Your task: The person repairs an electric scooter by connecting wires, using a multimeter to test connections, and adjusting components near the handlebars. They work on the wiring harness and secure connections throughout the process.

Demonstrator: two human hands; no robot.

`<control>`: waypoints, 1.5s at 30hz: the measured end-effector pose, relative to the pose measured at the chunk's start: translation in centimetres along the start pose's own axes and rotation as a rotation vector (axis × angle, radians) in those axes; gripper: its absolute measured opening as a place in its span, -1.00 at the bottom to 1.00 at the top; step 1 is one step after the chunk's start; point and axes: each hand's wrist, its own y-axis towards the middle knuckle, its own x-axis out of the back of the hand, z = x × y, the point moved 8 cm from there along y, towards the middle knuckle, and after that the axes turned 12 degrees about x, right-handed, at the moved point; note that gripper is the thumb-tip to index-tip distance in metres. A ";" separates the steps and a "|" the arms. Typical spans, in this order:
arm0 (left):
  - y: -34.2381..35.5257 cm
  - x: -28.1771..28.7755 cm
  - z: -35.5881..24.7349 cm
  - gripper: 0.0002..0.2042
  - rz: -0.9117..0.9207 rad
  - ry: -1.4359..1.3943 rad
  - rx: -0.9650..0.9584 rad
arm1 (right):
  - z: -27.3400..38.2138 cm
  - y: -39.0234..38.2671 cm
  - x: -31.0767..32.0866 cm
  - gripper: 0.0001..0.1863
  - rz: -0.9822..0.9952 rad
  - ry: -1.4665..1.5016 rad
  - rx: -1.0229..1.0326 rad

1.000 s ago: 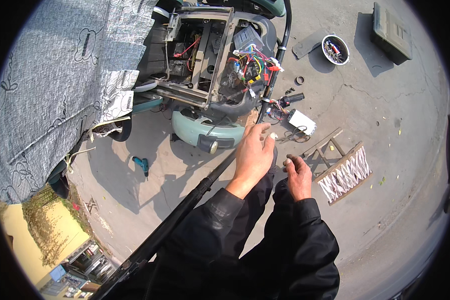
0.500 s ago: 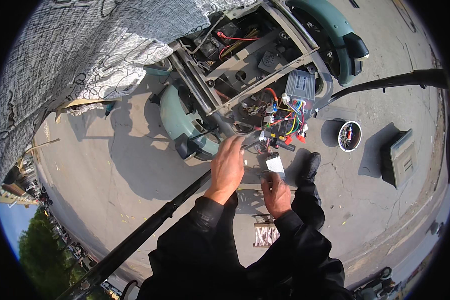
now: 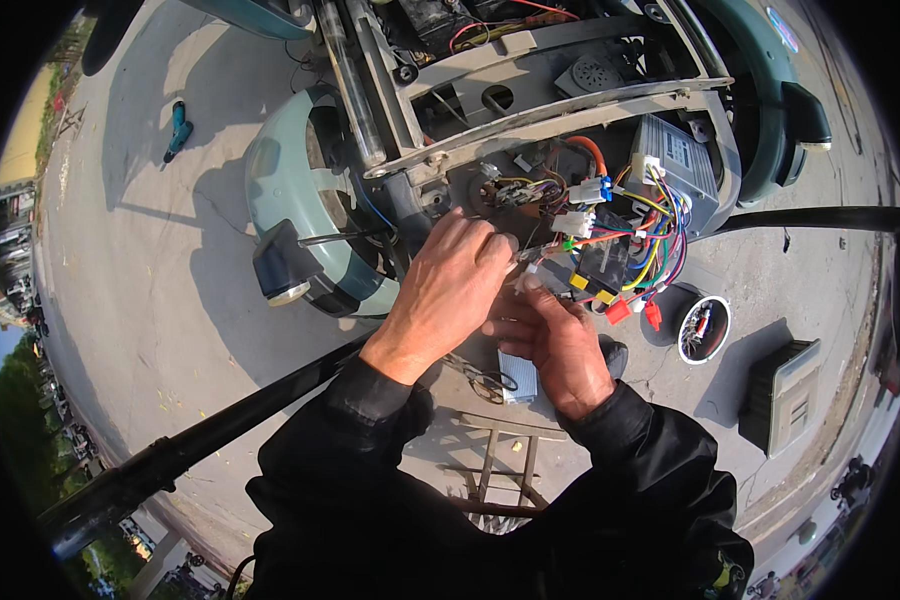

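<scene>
Head view: around and below the hands lies grey cracked concrete ground (image 3: 660, 400). Beyond the hands stands an open, scuffed grey metal vehicle frame (image 3: 530, 131), with a pale green curved plastic fender (image 3: 280, 165) ahead and to the left. A long black round pole (image 3: 220, 425) passes slantwise at the left forearm. Well to the right of the hands is a black rectangular plastic crate (image 3: 795, 395), and nearer them a white-rimmed round bucket (image 3: 728, 325) of small bits. Ahead and right sits a silver finned metal box (image 3: 682, 165); a smaller pale flat box (image 3: 518, 378) lies beneath the right hand, partly covered by it.

The left hand (image 3: 445, 285) is curled, its fingertips gathered at thin wire ends (image 3: 535, 250); its thumb is hidden, so whether it pinches them I cannot tell. The right hand (image 3: 570, 360) is half bent, one fingertip against a small pale connector piece (image 3: 530, 268); its grip is also unclear. Just beyond and right of both hands spreads a multicoloured bundle of thin wires (image 3: 678, 225), ending partly in red plastic plugs (image 3: 618, 311).

The step in hand seems to be sorting or joining wire ends; it calls for steady fingertip control. The silver box bears a label, too small to read.
</scene>
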 end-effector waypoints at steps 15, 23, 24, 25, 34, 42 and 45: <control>-2.7 3.8 0.5 -0.78 -0.004 -0.243 0.280 | 0.4 -0.5 -0.1 -0.68 0.115 0.041 0.083; -4.4 2.4 -1.0 -0.65 0.020 -0.753 0.311 | 1.8 0.2 -1.5 -0.66 0.147 0.026 0.130; -3.9 2.1 -0.8 -0.63 -0.022 -0.902 0.343 | 2.2 0.2 -2.2 -0.66 0.206 0.020 0.186; -3.6 1.2 -0.1 -0.60 -0.046 -1.002 0.436 | 2.1 0.3 -1.9 -0.67 0.142 -0.017 0.189; -2.6 -4.5 2.1 -0.60 -0.095 -1.031 0.658 | 1.6 0.7 -1.4 -0.77 0.100 -0.222 0.337; -1.0 -3.6 2.5 -0.63 -0.121 -0.865 0.668 | 1.6 2.4 -0.8 -0.66 0.155 -0.196 0.322; -0.8 -2.8 2.1 -0.66 -0.120 -0.838 0.671 | 2.3 3.0 -0.4 -0.55 0.245 -0.103 0.285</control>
